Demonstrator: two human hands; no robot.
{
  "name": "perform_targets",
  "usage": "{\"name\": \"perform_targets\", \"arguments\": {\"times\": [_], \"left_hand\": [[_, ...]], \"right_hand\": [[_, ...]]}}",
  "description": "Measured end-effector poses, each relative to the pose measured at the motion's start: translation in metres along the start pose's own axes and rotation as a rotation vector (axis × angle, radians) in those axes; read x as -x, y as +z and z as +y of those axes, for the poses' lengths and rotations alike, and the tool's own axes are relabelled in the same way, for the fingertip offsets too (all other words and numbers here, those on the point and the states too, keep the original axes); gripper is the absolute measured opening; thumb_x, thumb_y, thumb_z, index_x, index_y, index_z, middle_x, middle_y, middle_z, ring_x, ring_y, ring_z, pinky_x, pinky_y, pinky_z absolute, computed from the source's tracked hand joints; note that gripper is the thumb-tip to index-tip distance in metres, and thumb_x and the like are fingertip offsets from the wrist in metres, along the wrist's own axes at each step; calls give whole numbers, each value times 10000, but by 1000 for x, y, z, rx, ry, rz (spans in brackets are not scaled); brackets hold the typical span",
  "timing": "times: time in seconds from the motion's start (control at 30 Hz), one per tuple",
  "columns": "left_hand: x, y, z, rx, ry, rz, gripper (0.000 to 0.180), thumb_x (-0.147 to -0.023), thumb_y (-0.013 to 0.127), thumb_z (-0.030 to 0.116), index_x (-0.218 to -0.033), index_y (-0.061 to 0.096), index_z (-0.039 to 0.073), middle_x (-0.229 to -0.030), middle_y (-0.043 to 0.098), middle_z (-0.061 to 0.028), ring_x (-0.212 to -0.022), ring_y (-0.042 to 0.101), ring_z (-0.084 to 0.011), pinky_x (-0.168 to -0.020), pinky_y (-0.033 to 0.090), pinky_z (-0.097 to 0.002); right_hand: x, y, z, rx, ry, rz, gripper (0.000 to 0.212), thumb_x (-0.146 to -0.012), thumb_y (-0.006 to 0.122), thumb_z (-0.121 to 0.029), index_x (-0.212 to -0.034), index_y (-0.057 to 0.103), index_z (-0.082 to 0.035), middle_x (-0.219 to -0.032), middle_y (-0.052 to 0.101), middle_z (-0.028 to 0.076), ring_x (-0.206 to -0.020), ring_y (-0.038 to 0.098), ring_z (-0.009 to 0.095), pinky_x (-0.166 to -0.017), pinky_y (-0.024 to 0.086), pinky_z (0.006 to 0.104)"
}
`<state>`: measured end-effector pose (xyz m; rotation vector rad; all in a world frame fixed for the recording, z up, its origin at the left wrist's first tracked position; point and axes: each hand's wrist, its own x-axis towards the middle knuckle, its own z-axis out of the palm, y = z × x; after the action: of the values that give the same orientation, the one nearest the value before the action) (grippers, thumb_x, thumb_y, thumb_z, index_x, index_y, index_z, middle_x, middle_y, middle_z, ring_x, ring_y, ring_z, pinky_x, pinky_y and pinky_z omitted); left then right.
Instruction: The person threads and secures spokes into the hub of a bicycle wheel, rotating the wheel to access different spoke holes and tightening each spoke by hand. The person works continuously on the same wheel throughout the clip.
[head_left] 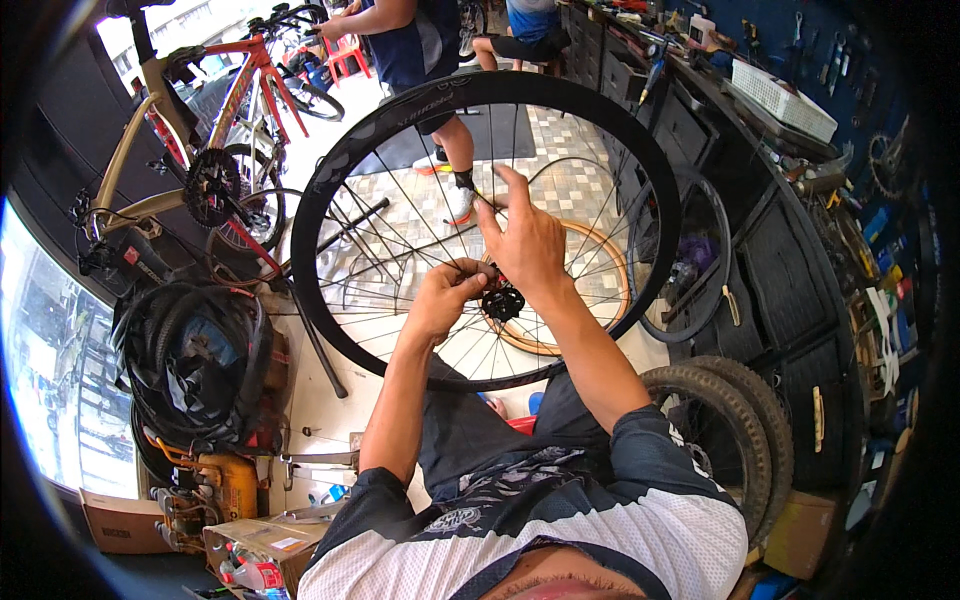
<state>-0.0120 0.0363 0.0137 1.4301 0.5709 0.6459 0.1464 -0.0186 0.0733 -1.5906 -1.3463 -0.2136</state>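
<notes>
A bicycle wheel [307,240] with a deep black rim and thin dark spokes stands in front of me, over my lap. Its black hub [503,303] shows just right of my left hand [448,298]. The thumb and fingers of that hand are pinched together beside the hub, among the spokes; what is between them is too small to make out. Above the hub, my right hand [526,240] is raised in front of the spokes, its thumb and a finger stretched out and apart. I see nothing held in it.
Bicycle frames [160,95] stand at far left, above a pile of black tyres [190,350]. A tan-edged tyre [622,275] lies on the tiled floor behind the wheel. Knobby tyres [745,420] are at my right, near dark cabinets [785,270]. A person [425,55] stands ahead.
</notes>
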Motion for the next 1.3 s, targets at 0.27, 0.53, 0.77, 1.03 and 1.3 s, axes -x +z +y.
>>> {"name": "perform_targets", "arguments": {"times": [0.27, 0.53, 0.77, 1.03, 1.3], "left_hand": [[-4, -2, -7, 32, 8, -16, 174, -1024, 616, 22, -1138, 690, -87, -1048, 756, -131, -976, 716, -183, -925, 571, -320], [-12, -2, -9, 39, -1, -15, 138, -1025, 623, 30, -1109, 679, -63, -1031, 743, -118, -968, 716, -194, -939, 580, -348], [-17, -4, -12, 34, 7, -26, 225, -990, 613, -9, -1182, 708, -80, -1072, 763, -127, -969, 710, -179, -919, 558, -310], [-28, -7, -12, 29, 5, 11, 246, -937, 597, -40, -1126, 745, -94, -1049, 780, -141, -910, 709, -175, -891, 557, -302], [-27, -8, -7, 1, 12, 9, 260, -933, 581, -46, -1135, 734, -102, -1049, 779, -144, -934, 718, -188, -899, 559, -319]], "right_hand": [[-36, 3, -11, -35, -161, 245, 659, -976, 658, -161, -1594, 433, -123, -819, 744, 189, -707, 743, 380, -634, 568, 477], [-38, -15, -17, 8, -111, 241, 515, -891, 659, -160, -1399, 688, -240, -597, 647, 166, -536, 658, 363, -576, 530, 474], [-27, -16, 6, -391, -31, 131, 440, -1012, 630, -87, -1440, 543, -36, -682, 682, 119, -579, 671, 157, -582, 519, 327], [-16, -59, 42, -224, -146, 242, 466, -1123, 472, -444, -1156, 687, -31, -887, 760, 174, -788, 744, 371, -700, 554, 429], [26, -116, 50, -301, 213, -196, 429, -1080, 582, -421, -1004, 707, -17, -726, 652, 145, -693, 665, 356, -678, 516, 416]]}}
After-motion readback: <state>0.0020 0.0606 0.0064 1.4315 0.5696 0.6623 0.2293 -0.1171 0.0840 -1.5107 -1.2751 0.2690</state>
